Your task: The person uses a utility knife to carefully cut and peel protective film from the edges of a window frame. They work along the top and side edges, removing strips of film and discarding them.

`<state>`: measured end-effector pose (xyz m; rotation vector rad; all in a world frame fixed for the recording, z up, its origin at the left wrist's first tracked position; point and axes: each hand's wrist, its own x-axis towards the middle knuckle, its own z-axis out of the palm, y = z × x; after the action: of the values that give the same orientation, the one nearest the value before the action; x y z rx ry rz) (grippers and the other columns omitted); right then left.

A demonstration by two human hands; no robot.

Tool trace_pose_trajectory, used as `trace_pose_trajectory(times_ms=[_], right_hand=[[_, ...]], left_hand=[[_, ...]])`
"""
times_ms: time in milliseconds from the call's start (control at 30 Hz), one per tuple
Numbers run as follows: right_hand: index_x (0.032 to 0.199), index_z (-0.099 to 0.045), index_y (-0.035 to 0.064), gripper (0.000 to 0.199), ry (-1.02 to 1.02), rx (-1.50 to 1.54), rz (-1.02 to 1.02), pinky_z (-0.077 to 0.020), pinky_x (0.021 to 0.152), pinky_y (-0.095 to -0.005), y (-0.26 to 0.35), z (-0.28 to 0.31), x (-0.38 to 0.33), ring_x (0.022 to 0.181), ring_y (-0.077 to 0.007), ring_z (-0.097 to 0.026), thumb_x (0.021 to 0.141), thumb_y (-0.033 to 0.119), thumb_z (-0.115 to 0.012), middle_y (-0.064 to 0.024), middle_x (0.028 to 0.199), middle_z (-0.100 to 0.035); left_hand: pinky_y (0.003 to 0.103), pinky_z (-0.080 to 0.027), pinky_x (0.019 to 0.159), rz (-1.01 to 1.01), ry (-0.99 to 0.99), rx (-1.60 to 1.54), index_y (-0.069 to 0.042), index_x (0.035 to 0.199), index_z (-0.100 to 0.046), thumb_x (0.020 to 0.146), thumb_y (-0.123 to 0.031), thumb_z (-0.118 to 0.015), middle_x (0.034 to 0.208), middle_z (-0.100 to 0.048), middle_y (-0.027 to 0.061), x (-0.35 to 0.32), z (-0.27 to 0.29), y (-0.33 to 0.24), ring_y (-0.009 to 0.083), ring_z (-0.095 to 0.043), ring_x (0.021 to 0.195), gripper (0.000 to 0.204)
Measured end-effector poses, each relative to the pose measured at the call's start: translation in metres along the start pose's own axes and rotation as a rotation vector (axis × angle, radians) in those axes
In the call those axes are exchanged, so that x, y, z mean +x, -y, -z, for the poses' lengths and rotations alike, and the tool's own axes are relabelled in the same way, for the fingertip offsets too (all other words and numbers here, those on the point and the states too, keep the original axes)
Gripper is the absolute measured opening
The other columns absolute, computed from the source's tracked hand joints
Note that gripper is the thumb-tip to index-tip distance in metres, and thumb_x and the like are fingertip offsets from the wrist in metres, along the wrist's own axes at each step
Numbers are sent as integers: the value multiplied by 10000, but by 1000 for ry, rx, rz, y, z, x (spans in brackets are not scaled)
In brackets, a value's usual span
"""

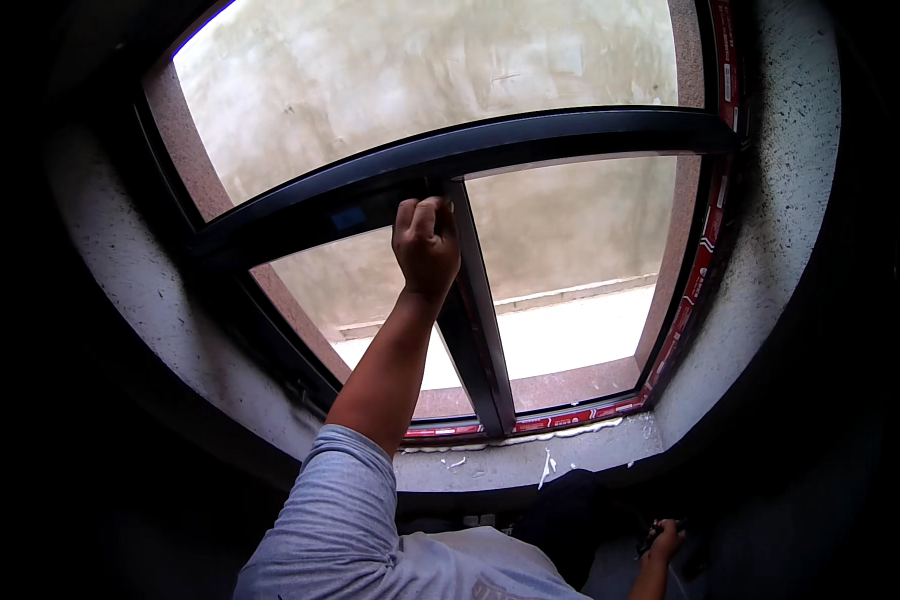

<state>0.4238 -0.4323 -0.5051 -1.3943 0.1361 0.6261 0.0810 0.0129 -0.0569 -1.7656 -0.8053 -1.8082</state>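
My left hand is raised to the window, its fingers curled at the top of the dark upright bar, just under the crossbar. What its fingertips close on is hidden. Beside it, to the left, the dark sash frame carries a small blue patch. Low at the right, my right hand is closed around a small dark object, too dim to name.
Red printed tape runs along the window frame's right and lower edges. White scraps lie on the pale sill. Speckled grey walls flank the opening. Through the panes stands a plastered wall.
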Motion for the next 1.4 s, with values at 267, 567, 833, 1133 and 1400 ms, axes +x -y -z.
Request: trace_pose_trajectory(times_ms=[267, 567, 833, 1133, 1400], right_hand=[[812, -471, 61, 126, 1, 9, 38, -414, 458, -279, -15, 28, -3, 505, -153, -484, 722, 23, -551, -55, 663, -503], [788, -488, 54, 105, 7, -30, -7, -422, 448, -276, -34, 36, -10, 501, -151, -497, 714, 23, -555, -53, 654, -511], [824, -489, 61, 127, 10, -60, -8, -430, 452, -272, -26, 13, -15, 514, -150, -504, 723, 30, -561, -51, 667, -518], [845, -494, 58, 114, 117, -130, -38, -438, 463, -272, -18, -20, -12, 517, -144, -501, 754, 44, -561, -53, 683, -524], [832, -465, 67, 117, 203, -41, -7, -432, 432, -279, -19, -49, -8, 493, -143, -500, 769, 19, -552, -58, 685, -526]], left_hand=[[325, -552, 775, 79, -106, -4, -31, 1057, -753, 882, 6, -718, 941, -683, 110, 7, 0, 3, 235, -679, 858, 182], [335, -581, 696, -78, -217, 40, -52, 961, -749, 842, 7, -745, 896, -699, 89, 15, -6, 11, 250, -703, 787, 133], [332, -576, 659, -86, -192, 50, -56, 943, -741, 835, 16, -740, 882, -695, 88, 19, -3, 10, 253, -704, 756, 130], [338, -570, 631, -37, -142, 9, -57, 932, -706, 866, 6, -713, 892, -686, 83, 23, 0, 3, 262, -703, 742, 92], [379, -528, 730, 135, -72, -114, -30, 917, -659, 865, -1, -693, 894, -637, 116, 15, 7, 3, 284, -643, 801, 69]])
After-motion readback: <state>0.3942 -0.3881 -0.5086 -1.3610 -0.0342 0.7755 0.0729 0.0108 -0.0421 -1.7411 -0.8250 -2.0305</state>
